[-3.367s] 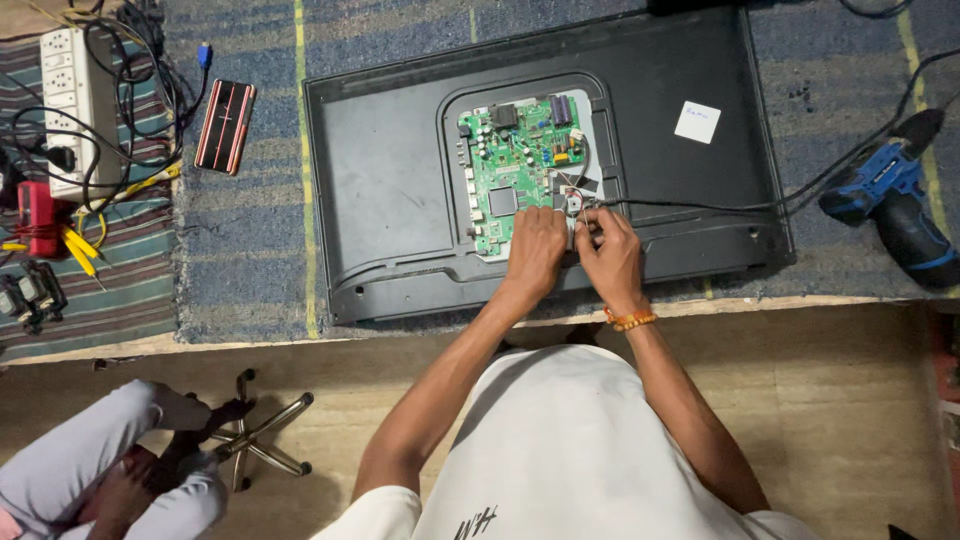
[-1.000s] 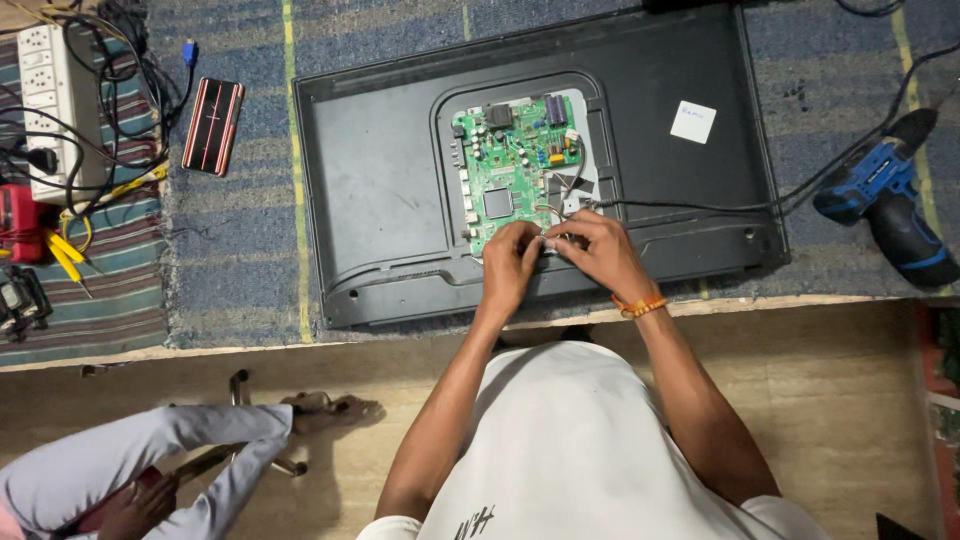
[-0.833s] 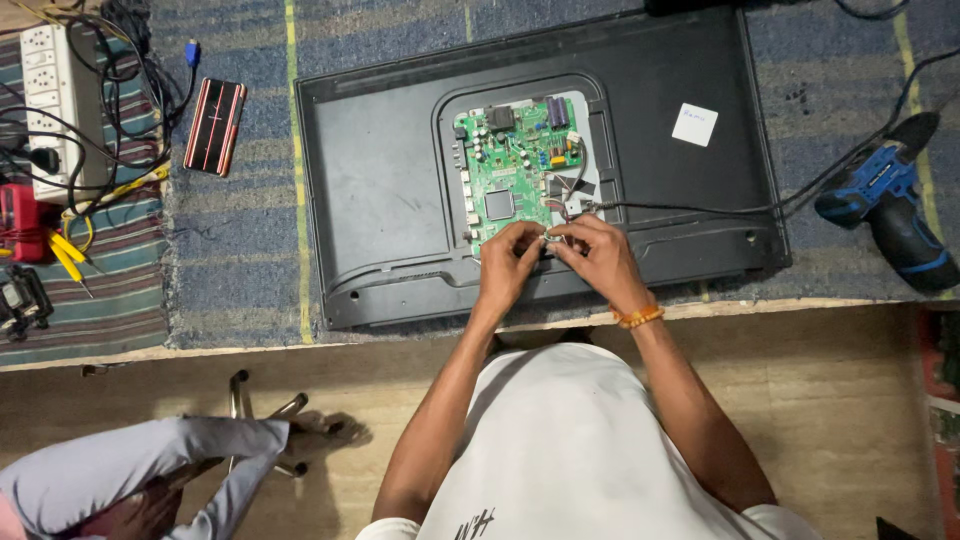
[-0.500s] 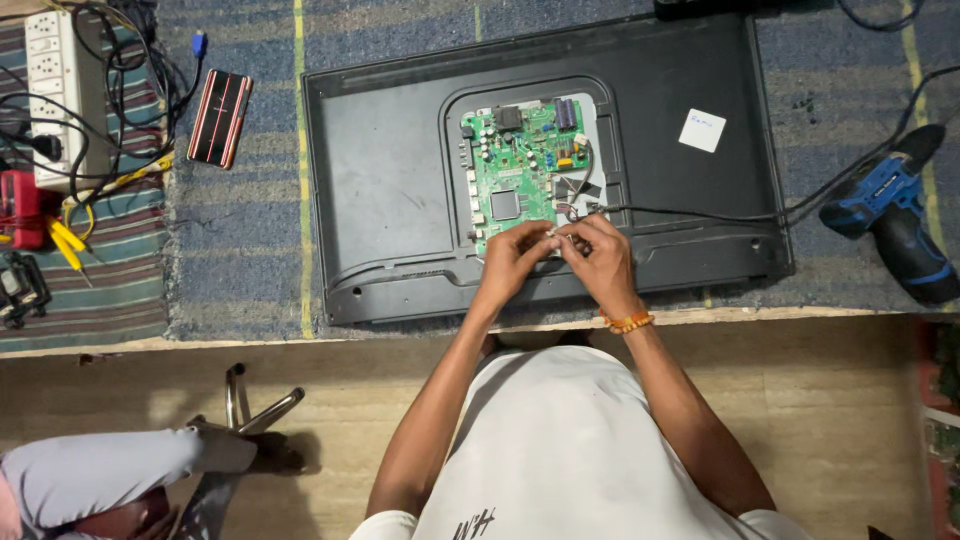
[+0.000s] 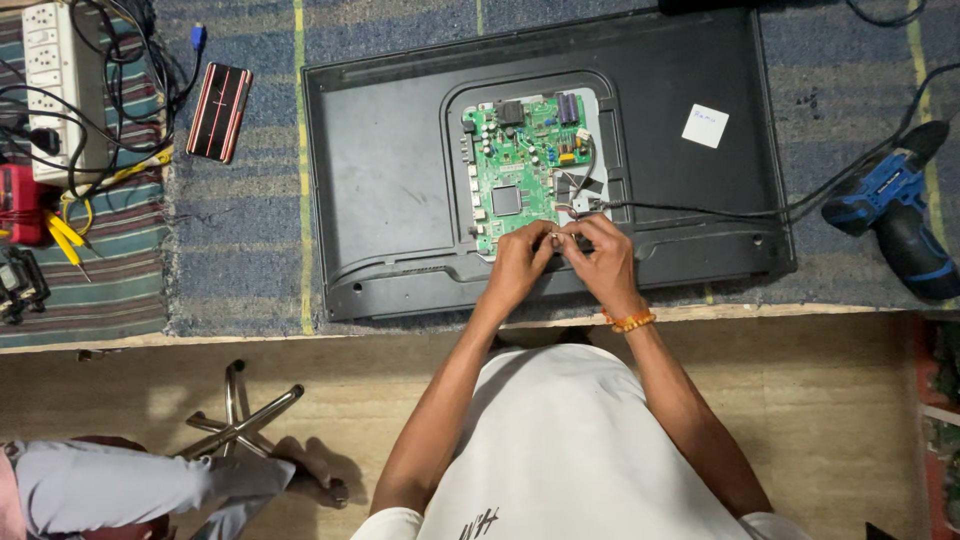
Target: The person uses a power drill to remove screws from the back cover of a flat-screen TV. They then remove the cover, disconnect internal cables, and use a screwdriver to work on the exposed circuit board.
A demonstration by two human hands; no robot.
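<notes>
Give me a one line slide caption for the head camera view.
Both hands, left hand and right hand, meet at the lower edge of the green circuit board in a flat black television back.

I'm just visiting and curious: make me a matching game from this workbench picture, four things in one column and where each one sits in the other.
Things:
1. green circuit board
2. blue and black cordless drill
3. white power strip
4. small white paper square

Places:
A. far right edge of the blue mat
B. top left corner, among tangled cables
C. in the opened recess of the black television back
D. on the television's black back cover, right of the recess

Pairs: 1-C, 2-A, 3-B, 4-D
</notes>
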